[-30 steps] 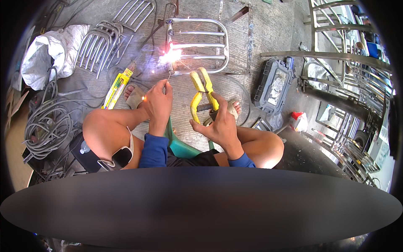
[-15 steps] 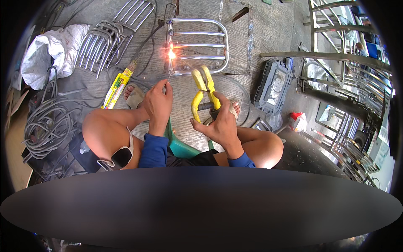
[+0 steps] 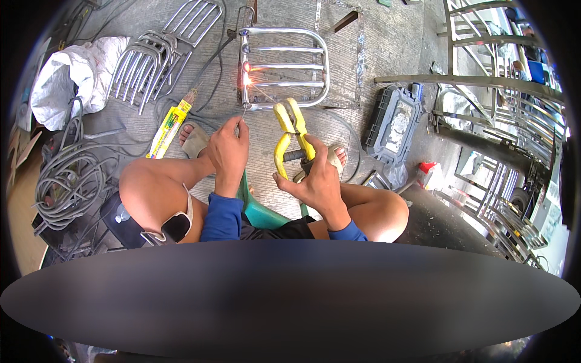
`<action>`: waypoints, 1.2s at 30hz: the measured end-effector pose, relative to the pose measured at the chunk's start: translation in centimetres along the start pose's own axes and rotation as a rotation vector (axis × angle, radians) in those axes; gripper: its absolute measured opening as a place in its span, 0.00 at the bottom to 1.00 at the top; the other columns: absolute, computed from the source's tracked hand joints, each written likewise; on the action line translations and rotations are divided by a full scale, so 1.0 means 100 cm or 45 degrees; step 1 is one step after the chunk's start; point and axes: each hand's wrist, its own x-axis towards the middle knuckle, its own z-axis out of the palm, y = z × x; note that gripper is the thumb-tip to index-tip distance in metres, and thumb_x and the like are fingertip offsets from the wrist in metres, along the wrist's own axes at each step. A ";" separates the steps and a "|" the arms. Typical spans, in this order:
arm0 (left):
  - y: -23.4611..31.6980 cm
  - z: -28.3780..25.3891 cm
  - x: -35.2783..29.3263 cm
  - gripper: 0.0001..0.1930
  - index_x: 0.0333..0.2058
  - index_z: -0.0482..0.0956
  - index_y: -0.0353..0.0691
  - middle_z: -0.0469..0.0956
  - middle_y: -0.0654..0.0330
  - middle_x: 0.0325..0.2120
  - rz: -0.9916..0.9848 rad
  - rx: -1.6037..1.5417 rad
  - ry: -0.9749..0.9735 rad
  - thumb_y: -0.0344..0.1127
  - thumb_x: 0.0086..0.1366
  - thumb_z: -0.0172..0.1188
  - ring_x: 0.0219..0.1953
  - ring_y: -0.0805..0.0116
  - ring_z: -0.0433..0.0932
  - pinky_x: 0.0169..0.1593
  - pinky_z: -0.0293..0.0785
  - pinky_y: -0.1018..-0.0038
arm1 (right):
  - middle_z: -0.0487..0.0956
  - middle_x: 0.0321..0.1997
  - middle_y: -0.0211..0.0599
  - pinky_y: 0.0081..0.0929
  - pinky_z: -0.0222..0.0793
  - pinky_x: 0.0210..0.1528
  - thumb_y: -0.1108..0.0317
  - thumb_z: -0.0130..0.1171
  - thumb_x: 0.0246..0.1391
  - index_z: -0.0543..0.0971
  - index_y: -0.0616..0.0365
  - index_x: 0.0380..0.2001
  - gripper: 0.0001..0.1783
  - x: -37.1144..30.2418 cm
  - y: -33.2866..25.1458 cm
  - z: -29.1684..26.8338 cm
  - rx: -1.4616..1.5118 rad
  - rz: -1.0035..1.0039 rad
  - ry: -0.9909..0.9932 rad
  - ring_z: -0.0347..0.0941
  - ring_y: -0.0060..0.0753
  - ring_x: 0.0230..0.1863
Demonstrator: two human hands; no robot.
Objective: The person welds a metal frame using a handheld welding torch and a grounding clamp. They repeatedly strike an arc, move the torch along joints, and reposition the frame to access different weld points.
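My right hand (image 3: 321,181) grips a yellow welding electrode holder (image 3: 292,142). From its jaws a thin electrode (image 3: 264,93) runs up and left to an orange-glowing spot on the side tube of a shiny metal frame with several crossbars (image 3: 290,66). In my left hand (image 3: 229,151), fingertips pinch a thin metal rod (image 3: 244,112) just below the frame's near left corner. The rod's far end is lost near the tube. The frame lies flat on the floor.
Similar bent metal frames (image 3: 142,63) lie at the far left beside a white sack (image 3: 69,85). Coiled cable (image 3: 69,181) and a yellow electrode packet (image 3: 169,130) are on the left. A grey toolbox (image 3: 393,124) and metal racks (image 3: 472,78) stand right. Sunglasses (image 3: 175,227) hang by my left knee.
The electrode holder has shifted slightly left and down. The bright white flare at the tube has shrunk to a smaller orange glow. My left hand stays almost where it was.
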 end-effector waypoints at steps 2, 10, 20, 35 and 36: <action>-0.001 -0.003 -0.002 0.12 0.46 0.88 0.41 0.88 0.47 0.36 0.012 0.043 -0.040 0.38 0.68 0.66 0.39 0.43 0.87 0.44 0.81 0.54 | 0.84 0.50 0.53 0.44 0.85 0.41 0.42 0.81 0.43 0.62 0.56 0.71 0.59 0.000 0.000 0.000 0.017 0.043 -0.032 0.88 0.51 0.42; 0.000 -0.005 -0.006 0.12 0.47 0.87 0.43 0.89 0.50 0.38 0.004 0.143 -0.096 0.39 0.70 0.65 0.41 0.45 0.88 0.45 0.82 0.56 | 0.84 0.40 0.47 0.40 0.82 0.34 0.40 0.81 0.43 0.63 0.53 0.71 0.59 0.001 -0.002 0.000 0.007 0.098 -0.064 0.87 0.42 0.33; -0.002 0.003 0.001 0.15 0.48 0.90 0.45 0.89 0.48 0.40 -0.051 -0.014 -0.028 0.45 0.73 0.62 0.43 0.45 0.88 0.48 0.82 0.55 | 0.84 0.44 0.55 0.43 0.83 0.38 0.40 0.84 0.42 0.61 0.62 0.69 0.62 0.004 -0.001 0.001 -0.021 -0.006 -0.030 0.87 0.53 0.35; -0.002 0.004 -0.002 0.14 0.46 0.90 0.41 0.88 0.43 0.34 0.034 -0.051 0.035 0.43 0.72 0.65 0.36 0.42 0.87 0.42 0.82 0.54 | 0.83 0.44 0.51 0.40 0.83 0.37 0.46 0.85 0.41 0.61 0.62 0.69 0.61 0.003 0.001 0.002 0.034 -0.047 0.045 0.85 0.45 0.33; -0.003 0.006 -0.002 0.14 0.46 0.90 0.41 0.88 0.43 0.33 0.033 -0.080 0.054 0.43 0.72 0.65 0.36 0.41 0.87 0.42 0.82 0.53 | 0.83 0.44 0.51 0.40 0.83 0.37 0.45 0.86 0.39 0.61 0.63 0.68 0.61 0.003 0.001 0.002 0.025 -0.048 0.048 0.85 0.45 0.33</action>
